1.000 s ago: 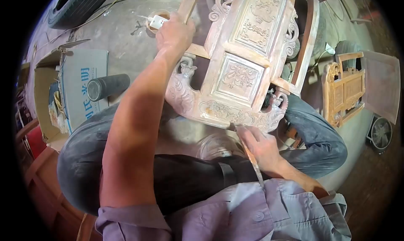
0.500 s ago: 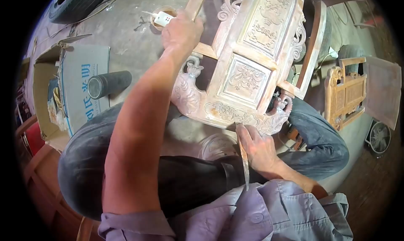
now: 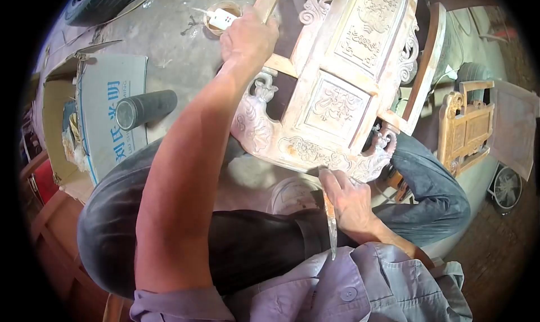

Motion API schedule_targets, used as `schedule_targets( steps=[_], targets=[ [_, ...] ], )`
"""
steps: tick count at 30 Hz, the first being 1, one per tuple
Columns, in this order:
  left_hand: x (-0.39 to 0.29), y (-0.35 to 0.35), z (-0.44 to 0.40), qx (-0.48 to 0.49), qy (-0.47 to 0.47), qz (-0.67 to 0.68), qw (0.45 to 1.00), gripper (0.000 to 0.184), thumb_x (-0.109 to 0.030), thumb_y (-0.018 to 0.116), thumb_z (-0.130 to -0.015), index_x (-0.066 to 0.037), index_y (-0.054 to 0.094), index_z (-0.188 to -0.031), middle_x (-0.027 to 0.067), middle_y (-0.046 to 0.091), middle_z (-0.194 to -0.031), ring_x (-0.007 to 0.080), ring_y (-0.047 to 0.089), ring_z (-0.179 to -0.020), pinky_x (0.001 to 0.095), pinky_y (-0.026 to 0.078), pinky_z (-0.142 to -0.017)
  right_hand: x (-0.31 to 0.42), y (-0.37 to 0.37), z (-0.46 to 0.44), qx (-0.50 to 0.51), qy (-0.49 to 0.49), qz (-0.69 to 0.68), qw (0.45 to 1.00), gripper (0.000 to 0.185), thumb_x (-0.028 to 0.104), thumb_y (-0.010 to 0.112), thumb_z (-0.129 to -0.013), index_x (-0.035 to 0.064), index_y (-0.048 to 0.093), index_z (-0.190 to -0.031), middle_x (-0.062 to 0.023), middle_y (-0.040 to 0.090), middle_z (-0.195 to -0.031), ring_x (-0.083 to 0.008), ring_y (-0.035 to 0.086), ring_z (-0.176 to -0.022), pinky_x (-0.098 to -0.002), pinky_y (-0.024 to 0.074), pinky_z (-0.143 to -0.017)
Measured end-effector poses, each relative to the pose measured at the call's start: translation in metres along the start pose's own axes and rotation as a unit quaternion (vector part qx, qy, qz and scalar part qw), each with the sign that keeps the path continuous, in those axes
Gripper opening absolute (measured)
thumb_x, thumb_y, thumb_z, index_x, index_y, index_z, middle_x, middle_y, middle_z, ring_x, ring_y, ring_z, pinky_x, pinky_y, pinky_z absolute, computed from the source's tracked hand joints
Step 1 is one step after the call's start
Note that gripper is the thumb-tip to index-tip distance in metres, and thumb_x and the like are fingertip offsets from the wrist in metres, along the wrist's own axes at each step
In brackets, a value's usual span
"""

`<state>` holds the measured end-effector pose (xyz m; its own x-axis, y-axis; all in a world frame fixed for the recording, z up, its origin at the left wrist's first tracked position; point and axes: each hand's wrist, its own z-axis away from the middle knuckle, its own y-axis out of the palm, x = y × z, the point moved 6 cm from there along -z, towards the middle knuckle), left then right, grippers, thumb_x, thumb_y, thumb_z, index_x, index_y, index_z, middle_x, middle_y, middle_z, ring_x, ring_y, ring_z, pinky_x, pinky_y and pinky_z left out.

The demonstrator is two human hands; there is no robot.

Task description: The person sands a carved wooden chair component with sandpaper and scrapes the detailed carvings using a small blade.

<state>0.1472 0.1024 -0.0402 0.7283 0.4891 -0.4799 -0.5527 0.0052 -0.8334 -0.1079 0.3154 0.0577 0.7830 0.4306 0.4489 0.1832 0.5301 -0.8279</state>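
Note:
A carved wooden chair back (image 3: 351, 81), pale with dust, lies tilted across my lap, its scrolled end toward me. My left hand (image 3: 249, 39) is closed around the wooden side bar (image 3: 269, 1) at its upper left. Close by the chair back's lower carved edge, my right hand (image 3: 349, 201) is closed on a thin, flat tool (image 3: 331, 221). The tool's rusty body runs down to a pointed metal end directed at my shirt. A dark tip shows above my fingers against the wood; its exact contact is hidden.
A round tub (image 3: 212, 26) with a white plastic block (image 3: 223, 19) stands near my left hand. To the left are a dark cylinder (image 3: 147, 109) and an open cardboard box (image 3: 112, 111). Another carved wooden piece (image 3: 466, 128) and a fan (image 3: 507, 187) are at right.
The chair back and my left hand have shifted slightly right in view. My right hand, still holding the tool, sits a little lower, and the tool's angle has changed slightly.

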Motion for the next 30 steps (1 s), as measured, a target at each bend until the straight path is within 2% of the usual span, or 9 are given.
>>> schedule_targets(
  steps=[4, 8, 9, 12, 15, 19, 22, 27, 30],
  targets=[
    [-0.001, -0.001, 0.002, 0.001, -0.002, -0.008, 1.0, 0.061, -0.052, 0.056, -0.098, 0.001, 0.059, -0.127, 0.0326, 0.071, -0.116, 0.0486, 0.068, -0.113, 0.053, 0.052, -0.1, 0.0, 0.0, 0.0, 0.0, 0.03, -0.004, 1.0, 0.031, 0.008, 0.065, -0.09, 0.0024, 0.056, -0.119, -0.0156, 0.064, -0.095, -0.0355, 0.071, -0.077, -0.045, 0.0568, -0.061],
    [0.002, 0.004, -0.002, -0.006, 0.005, -0.009, 1.0, 0.062, -0.053, 0.056, -0.099, 0.002, 0.058, -0.127, 0.0335, 0.071, -0.114, 0.049, 0.069, -0.112, 0.0537, 0.053, -0.099, 0.001, 0.006, 0.002, 0.0, 0.011, 0.02, 1.0, 0.038, 0.01, 0.066, -0.091, -0.0035, 0.058, -0.125, -0.0163, 0.065, -0.096, -0.0341, 0.072, -0.078, -0.0437, 0.0578, -0.064],
    [0.002, 0.003, -0.002, -0.008, 0.005, -0.012, 1.0, 0.062, -0.053, 0.056, -0.099, 0.002, 0.058, -0.127, 0.0338, 0.071, -0.114, 0.0492, 0.069, -0.111, 0.0537, 0.053, -0.099, 0.0, 0.005, 0.001, -0.002, -0.018, 0.043, 0.999, 0.041, 0.01, 0.066, -0.091, -0.0063, 0.058, -0.128, -0.0164, 0.065, -0.096, -0.0339, 0.072, -0.079, -0.0438, 0.0583, -0.067],
    [0.001, 0.001, 0.001, -0.003, 0.013, -0.007, 1.0, 0.061, -0.052, 0.057, -0.098, 0.003, 0.059, -0.126, 0.0337, 0.071, -0.114, 0.0494, 0.069, -0.111, 0.0538, 0.053, -0.098, 0.0, 0.003, 0.001, 0.009, -0.028, 0.036, 0.999, 0.038, 0.01, 0.065, -0.091, -0.0048, 0.059, -0.125, -0.0165, 0.065, -0.096, -0.0342, 0.072, -0.081, -0.0444, 0.0583, -0.069],
    [-0.001, -0.001, 0.0, -0.007, 0.011, -0.002, 1.0, 0.06, -0.051, 0.058, -0.098, 0.003, 0.06, -0.124, 0.0331, 0.071, -0.113, 0.0494, 0.069, -0.11, 0.0539, 0.053, -0.098, -0.006, -0.001, 0.002, 0.038, 0.039, -0.028, 0.998, 0.036, 0.008, 0.065, -0.089, -0.0036, 0.059, -0.123, -0.0169, 0.065, -0.097, -0.0343, 0.072, -0.082, -0.0446, 0.0581, -0.07],
    [0.001, 0.001, 0.0, -0.015, 0.008, -0.003, 1.0, 0.059, -0.051, 0.059, -0.098, 0.002, 0.061, -0.122, 0.0323, 0.072, -0.113, 0.0491, 0.069, -0.11, 0.0545, 0.053, -0.098, 0.0, 0.003, 0.002, -0.016, 0.01, -0.006, 1.0, 0.036, 0.009, 0.065, -0.089, -0.0003, 0.058, -0.123, -0.0166, 0.066, -0.097, -0.0359, 0.072, -0.082, -0.0456, 0.0575, -0.069],
    [0.0, 0.0, 0.0, -0.013, 0.011, -0.004, 1.0, 0.059, -0.051, 0.058, -0.098, 0.002, 0.061, -0.122, 0.033, 0.072, -0.113, 0.0494, 0.069, -0.11, 0.0545, 0.052, -0.099, -0.003, -0.002, 0.0, 0.01, -0.028, 0.0, 1.0, 0.034, 0.009, 0.065, -0.09, 0.0002, 0.059, -0.122, -0.0164, 0.066, -0.095, -0.0361, 0.072, -0.083, -0.0452, 0.0574, -0.069],
    [0.001, -0.001, 0.0, -0.015, 0.026, -0.012, 0.999, 0.059, -0.05, 0.058, -0.098, 0.004, 0.059, -0.123, 0.0343, 0.071, -0.111, 0.0501, 0.069, -0.109, 0.0548, 0.053, -0.098, -0.001, 0.004, 0.002, -0.013, 0.024, 0.007, 1.0, 0.028, 0.009, 0.064, -0.09, 0.0009, 0.059, -0.116, -0.0169, 0.066, -0.094, -0.0361, 0.072, -0.083, -0.0454, 0.0573, -0.07],
    [-0.001, 0.001, 0.0, 0.0, 0.006, -0.014, 1.0, 0.055, -0.047, 0.058, -0.098, 0.001, 0.06, -0.124, 0.0296, 0.072, -0.115, 0.0463, 0.069, -0.113, 0.0525, 0.052, -0.101, -0.002, 0.0, -0.001, -0.029, -0.041, 0.018, 0.999, 0.029, 0.011, 0.065, -0.09, 0.0002, 0.06, -0.116, -0.0169, 0.066, -0.094, -0.035, 0.072, -0.083, -0.0449, 0.0575, -0.07]
  ],
)
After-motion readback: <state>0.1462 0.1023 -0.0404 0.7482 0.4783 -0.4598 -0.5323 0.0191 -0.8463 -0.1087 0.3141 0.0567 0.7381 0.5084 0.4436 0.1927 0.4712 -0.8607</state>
